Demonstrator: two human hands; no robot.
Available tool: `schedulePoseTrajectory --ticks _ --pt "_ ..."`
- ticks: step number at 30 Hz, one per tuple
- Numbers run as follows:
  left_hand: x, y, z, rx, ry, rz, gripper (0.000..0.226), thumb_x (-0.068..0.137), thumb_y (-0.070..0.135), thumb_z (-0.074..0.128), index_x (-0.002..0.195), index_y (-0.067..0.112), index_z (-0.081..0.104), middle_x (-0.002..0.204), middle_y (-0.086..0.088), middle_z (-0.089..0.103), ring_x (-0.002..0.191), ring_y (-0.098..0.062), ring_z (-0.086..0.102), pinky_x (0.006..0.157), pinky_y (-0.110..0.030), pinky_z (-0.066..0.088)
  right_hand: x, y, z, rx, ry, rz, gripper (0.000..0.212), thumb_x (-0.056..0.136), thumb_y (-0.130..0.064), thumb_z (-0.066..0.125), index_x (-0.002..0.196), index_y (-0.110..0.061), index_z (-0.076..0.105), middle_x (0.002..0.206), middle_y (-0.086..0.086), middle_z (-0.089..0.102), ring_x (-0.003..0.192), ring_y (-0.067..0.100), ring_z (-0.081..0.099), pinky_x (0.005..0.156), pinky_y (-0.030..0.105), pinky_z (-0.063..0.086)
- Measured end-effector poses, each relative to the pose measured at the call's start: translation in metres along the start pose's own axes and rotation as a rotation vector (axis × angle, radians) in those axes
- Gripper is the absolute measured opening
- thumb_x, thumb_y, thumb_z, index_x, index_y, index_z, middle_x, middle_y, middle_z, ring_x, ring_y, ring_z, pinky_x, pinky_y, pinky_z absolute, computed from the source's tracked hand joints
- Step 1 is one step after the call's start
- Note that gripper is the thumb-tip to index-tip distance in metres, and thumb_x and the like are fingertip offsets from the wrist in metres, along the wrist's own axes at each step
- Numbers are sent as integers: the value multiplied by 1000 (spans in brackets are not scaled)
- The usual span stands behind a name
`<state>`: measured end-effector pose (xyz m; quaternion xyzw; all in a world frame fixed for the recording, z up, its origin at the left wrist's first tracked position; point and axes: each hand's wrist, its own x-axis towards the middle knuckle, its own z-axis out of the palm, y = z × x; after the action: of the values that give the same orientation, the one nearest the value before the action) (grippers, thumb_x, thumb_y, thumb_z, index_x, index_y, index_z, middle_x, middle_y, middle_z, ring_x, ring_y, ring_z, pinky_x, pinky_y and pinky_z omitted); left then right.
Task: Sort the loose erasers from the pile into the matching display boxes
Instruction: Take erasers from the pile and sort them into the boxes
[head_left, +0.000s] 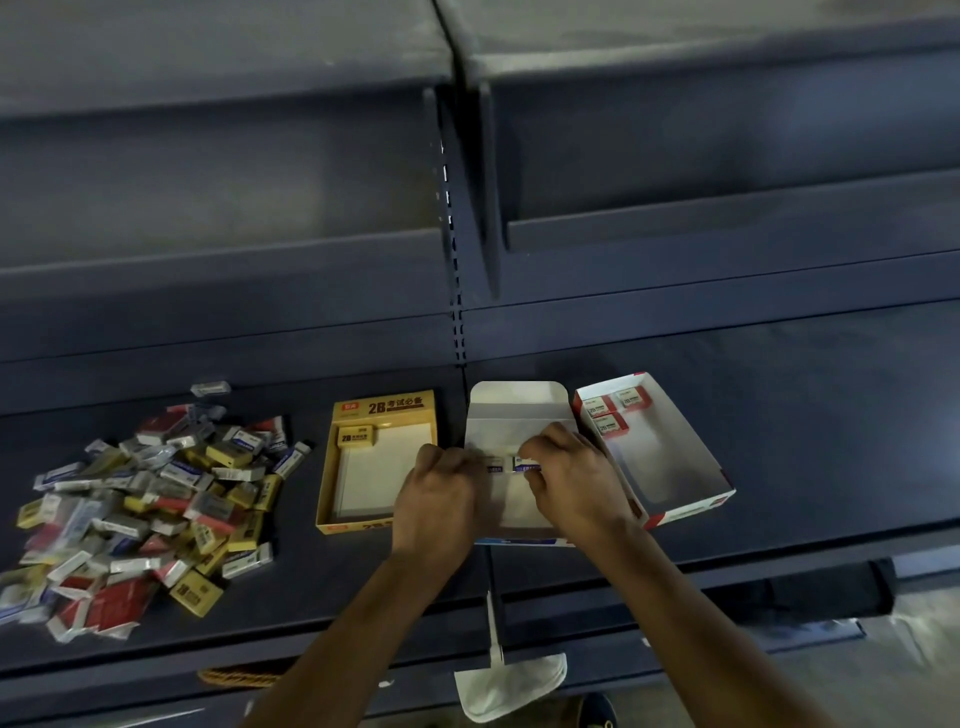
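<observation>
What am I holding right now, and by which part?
The left hand pinches one blue-labelled eraser by its left end; the right hand pinches a second eraser by its right end, over the white box.

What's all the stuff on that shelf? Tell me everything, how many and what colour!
eraser pile: many, yellow, red and blue-white, shelf's left
yellow box: one, yellow, beside the pile
yellow eraser: one, yellow, inside yellow box
white box: one, white, under the hands
blue erasers: two, blue-white, pinched over white box
red box: one, red-white, far right
red erasers: three, red-white, inside red box
shelves: several, dark grey-blue, things on the lowest
left hand: one, pinching a blue eraser
right hand: one, pinching the other
</observation>
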<state>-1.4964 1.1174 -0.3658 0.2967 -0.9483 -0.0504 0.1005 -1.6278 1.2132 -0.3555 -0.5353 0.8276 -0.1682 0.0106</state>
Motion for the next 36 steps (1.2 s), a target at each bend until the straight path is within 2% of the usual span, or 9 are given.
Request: schedulePoseTrajectory --ticks 4,9,14,19,22,25,28,31,36 --pt "0 2 -2 8 -14 11 40 49 -2 82 84 17 74 93 4 70 80 -25 57 53 -27 52 1 -1 4 -37 -19 9 21 81 -14 66 102 -10 63 109 10 57 100 28 59 79 41 55" --pt "-1 4 1 -9 -12 -8 38 63 -4 71 95 16 74 96 4 70 88 -26 54 60 -28 50 2 -6 8 -77 -13 1 35 47 -9 87 74 -14 66 80 5 61 64 21 64 45 27 51" --pt "-2 4 -1 2 -42 -3 37 53 2 82 85 18 75 83 5 70 85 -25 56 56 -26 49 5 -8 10 -126 -3 11 32 45 -8 87 68 -15 66 78 4 59 58 19 61 42 22 47" --pt "-4 8 -6 -16 -89 3 39 89 11 52 126 22 57 126 8 55 121 -22 33 90 -25 40 7 -10 15 -78 19 -7 28 52 0 82 69 -12 64 72 6 60 63 22 62 43 25 48" --pt "-5 8 -5 -3 -93 12 42 91 11 47 132 21 51 134 6 49 125 -22 28 96 -26 37 7 -8 18 -23 3 2 22 60 4 75 71 -11 63 72 7 60 61 23 61 46 26 47" --pt "-5 5 -8 -25 -83 19 37 87 14 56 123 19 59 124 4 58 116 -22 39 90 -25 42 9 -9 18 5 -12 32 10 76 -1 63 80 -9 65 83 9 62 74 26 62 58 30 50" --pt "-5 -2 -11 -137 50 65 21 75 18 65 94 21 73 95 5 71 83 -18 57 72 -23 46 10 -19 13 25 8 6 8 81 -8 60 85 -11 66 87 7 64 82 25 62 62 33 51" --pt "-8 -13 -13 -194 122 28 21 71 11 73 91 17 72 90 0 70 80 -22 59 67 -28 51 14 -33 9 68 27 -42 9 86 -15 57 90 -14 66 90 4 64 85 22 61 60 28 46" --pt "-20 -41 -21 -144 151 -23 15 73 9 69 86 16 69 85 -3 68 77 -24 61 70 -31 49 21 -61 17 173 18 -132 14 89 -19 55 96 -14 65 98 5 62 92 24 59 71 32 48"
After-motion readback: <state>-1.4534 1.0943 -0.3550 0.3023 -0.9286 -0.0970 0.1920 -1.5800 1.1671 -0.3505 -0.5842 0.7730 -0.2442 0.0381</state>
